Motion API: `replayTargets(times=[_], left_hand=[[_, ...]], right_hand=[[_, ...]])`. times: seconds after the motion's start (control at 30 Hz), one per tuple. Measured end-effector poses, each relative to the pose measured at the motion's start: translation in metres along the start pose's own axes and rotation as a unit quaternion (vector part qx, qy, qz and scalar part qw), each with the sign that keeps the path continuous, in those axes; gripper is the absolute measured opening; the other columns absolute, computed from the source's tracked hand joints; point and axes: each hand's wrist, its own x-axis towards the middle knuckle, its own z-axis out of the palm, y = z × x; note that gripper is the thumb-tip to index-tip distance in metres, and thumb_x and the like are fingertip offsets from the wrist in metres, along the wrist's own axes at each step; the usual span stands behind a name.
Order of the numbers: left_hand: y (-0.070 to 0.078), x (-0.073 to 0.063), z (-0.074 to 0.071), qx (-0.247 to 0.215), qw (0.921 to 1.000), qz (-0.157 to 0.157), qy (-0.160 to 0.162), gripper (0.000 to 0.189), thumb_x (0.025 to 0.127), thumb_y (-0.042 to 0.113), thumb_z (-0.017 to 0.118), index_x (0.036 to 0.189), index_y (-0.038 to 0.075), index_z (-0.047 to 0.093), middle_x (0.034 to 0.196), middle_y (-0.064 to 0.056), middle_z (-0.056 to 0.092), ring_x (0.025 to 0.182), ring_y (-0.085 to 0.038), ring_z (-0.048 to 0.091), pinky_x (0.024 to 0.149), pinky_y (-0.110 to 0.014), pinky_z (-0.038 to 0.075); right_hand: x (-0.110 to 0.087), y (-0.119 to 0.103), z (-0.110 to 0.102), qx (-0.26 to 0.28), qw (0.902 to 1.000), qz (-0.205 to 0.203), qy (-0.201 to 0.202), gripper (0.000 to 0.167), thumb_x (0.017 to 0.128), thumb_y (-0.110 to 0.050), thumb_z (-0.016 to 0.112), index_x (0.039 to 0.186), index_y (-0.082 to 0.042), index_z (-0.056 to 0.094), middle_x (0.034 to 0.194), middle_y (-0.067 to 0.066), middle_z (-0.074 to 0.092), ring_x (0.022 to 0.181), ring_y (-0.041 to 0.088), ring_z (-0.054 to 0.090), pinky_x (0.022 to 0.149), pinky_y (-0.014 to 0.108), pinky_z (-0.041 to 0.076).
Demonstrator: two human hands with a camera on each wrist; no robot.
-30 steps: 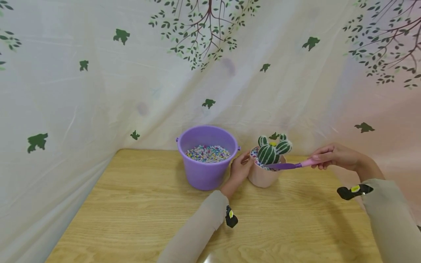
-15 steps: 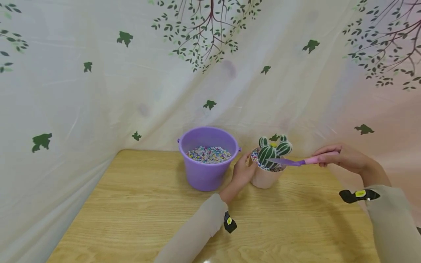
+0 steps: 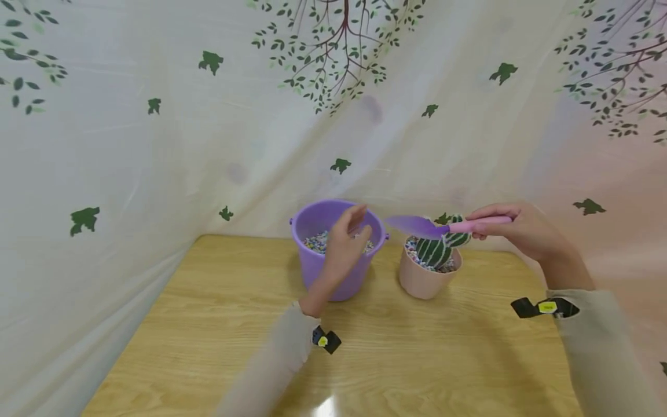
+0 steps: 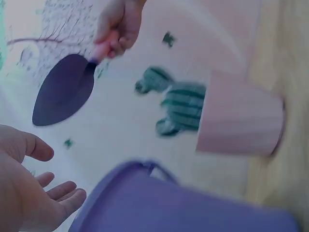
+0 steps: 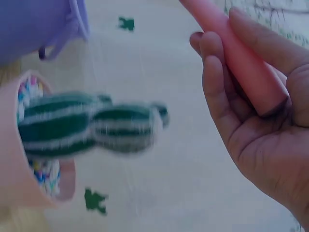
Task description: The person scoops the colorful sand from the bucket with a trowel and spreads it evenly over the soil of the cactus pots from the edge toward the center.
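My right hand (image 3: 526, 229) grips the pink handle of a small trowel (image 3: 414, 225), raised over the cactus with its purple blade pointing left. Below it a knitted green cactus (image 3: 433, 252) with white stripes stands in a pale pink pot (image 3: 424, 282) filled with coloured beads. My left hand (image 3: 345, 240) is in the air in front of the purple bucket (image 3: 328, 281), fingers spread and holding nothing. In the left wrist view the trowel blade (image 4: 65, 89) hangs near the left fingertips, apart from them. The right wrist view shows fingers wrapped round the handle (image 5: 248, 63).
Small coloured beads (image 3: 316, 242) lie inside the bucket, partly hidden by the left hand. Bucket and pot stand side by side near the back of a wooden table (image 3: 396, 353). Behind them hangs a pale curtain (image 3: 271, 156) printed with leaves and branches.
My left hand has let go of the pot and moved left to the front of the bucket. The trowel has risen from the beads in the pot to above the cactus.
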Motion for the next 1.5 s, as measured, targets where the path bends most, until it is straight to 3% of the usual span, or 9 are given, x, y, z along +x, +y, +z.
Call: replayTargets(times=[0.1, 0.23, 0.33, 0.47, 0.63, 0.83, 1.1, 1.23, 1.5], left_hand=[[-0.006, 0.006, -0.033, 0.021, 0.9985, 0.018, 0.047, 0.046, 0.094, 0.001, 0.062, 0.140, 0.001, 0.057, 0.141, -0.020, 0.061, 0.134, -0.036, 0.057, 0.115, -0.046, 0.048], [-0.025, 0.014, -0.075, 0.047, 0.9945, 0.005, 0.094, 0.047, 0.093, 0.004, 0.062, 0.139, 0.002, 0.057, 0.143, -0.017, 0.060, 0.138, -0.032, 0.054, 0.117, -0.047, 0.046], [-0.041, 0.016, -0.100, 0.053, 0.9923, -0.035, 0.106, 0.051, 0.093, 0.007, 0.064, 0.143, 0.002, 0.054, 0.148, -0.019, 0.055, 0.142, -0.036, 0.048, 0.120, -0.049, 0.042], [-0.058, 0.012, -0.121, 0.027, 0.9897, -0.109, 0.089, 0.060, 0.094, 0.012, 0.068, 0.149, 0.003, 0.046, 0.152, -0.023, 0.047, 0.144, -0.040, 0.043, 0.122, -0.052, 0.038], [-0.071, 0.003, -0.128, -0.049, 0.9826, -0.167, 0.065, 0.063, 0.095, 0.015, 0.071, 0.151, 0.007, 0.044, 0.144, -0.022, 0.057, 0.134, -0.034, 0.055, 0.114, -0.041, 0.049], [-0.078, 0.002, -0.128, -0.129, 0.9733, -0.176, 0.071, 0.058, 0.096, 0.011, 0.070, 0.149, 0.006, 0.047, 0.135, -0.028, 0.061, 0.129, -0.042, 0.059, 0.099, -0.031, 0.059], [-0.080, 0.001, -0.129, -0.141, 0.9690, -0.188, 0.075, 0.048, 0.096, 0.011, 0.070, 0.139, -0.004, 0.054, 0.133, -0.029, 0.062, 0.118, -0.031, 0.068, 0.099, -0.035, 0.059], [-0.080, 0.000, -0.131, -0.132, 0.9690, -0.199, 0.062, 0.045, 0.096, 0.016, 0.070, 0.135, -0.004, 0.057, 0.135, -0.029, 0.062, 0.129, -0.043, 0.059, 0.098, -0.040, 0.060], [-0.080, -0.003, -0.140, -0.139, 0.9682, -0.208, 0.000, 0.050, 0.100, 0.020, 0.066, 0.144, 0.001, 0.052, 0.146, -0.032, 0.052, 0.133, -0.041, 0.057, 0.103, -0.044, 0.056]], right_hand=[[0.015, -0.018, 0.020, -0.021, 0.9987, 0.030, 0.035, 0.027, 0.098, -0.003, 0.064, 0.122, 0.007, 0.068, 0.098, -0.003, 0.079, 0.085, 0.016, 0.074, 0.082, 0.022, 0.060], [0.039, -0.036, 0.045, -0.018, 0.9942, 0.088, 0.059, 0.031, 0.092, -0.014, 0.076, 0.121, -0.003, 0.074, 0.100, -0.008, 0.080, 0.088, 0.016, 0.076, 0.078, 0.028, 0.063], [0.058, -0.045, 0.063, -0.049, 0.9913, 0.112, 0.050, 0.033, 0.088, -0.024, 0.081, 0.118, -0.011, 0.077, 0.100, -0.004, 0.080, 0.088, 0.014, 0.076, 0.079, 0.027, 0.062], [0.084, -0.048, 0.084, -0.133, 0.9893, 0.059, 0.012, 0.028, 0.087, -0.024, 0.083, 0.111, -0.009, 0.079, 0.102, 0.008, 0.080, 0.087, 0.013, 0.076, 0.078, 0.023, 0.061], [0.112, -0.043, 0.104, -0.218, 0.9756, -0.015, -0.020, 0.018, 0.085, -0.016, 0.084, 0.098, -0.004, 0.080, 0.096, 0.012, 0.080, 0.084, 0.018, 0.076, 0.076, 0.024, 0.061], [0.136, -0.034, 0.123, -0.263, 0.9640, -0.033, -0.023, 0.018, 0.084, -0.015, 0.084, 0.091, 0.001, 0.079, 0.089, 0.015, 0.079, 0.078, 0.025, 0.076, 0.074, 0.037, 0.064], [0.150, -0.022, 0.147, -0.266, 0.9639, 0.001, -0.007, 0.019, 0.088, -0.012, 0.080, 0.095, 0.005, 0.078, 0.091, 0.019, 0.078, 0.078, 0.027, 0.075, 0.072, 0.036, 0.064], [0.154, -0.020, 0.152, -0.290, 0.9569, 0.000, -0.008, 0.017, 0.088, -0.012, 0.080, 0.091, 0.005, 0.078, 0.090, 0.019, 0.078, 0.077, 0.027, 0.075, 0.070, 0.035, 0.064], [0.162, -0.001, 0.155, -0.193, 0.9801, 0.031, -0.034, 0.022, 0.086, -0.011, 0.081, 0.098, 0.006, 0.077, 0.093, 0.021, 0.078, 0.084, 0.035, 0.077, 0.069, 0.032, 0.065]])
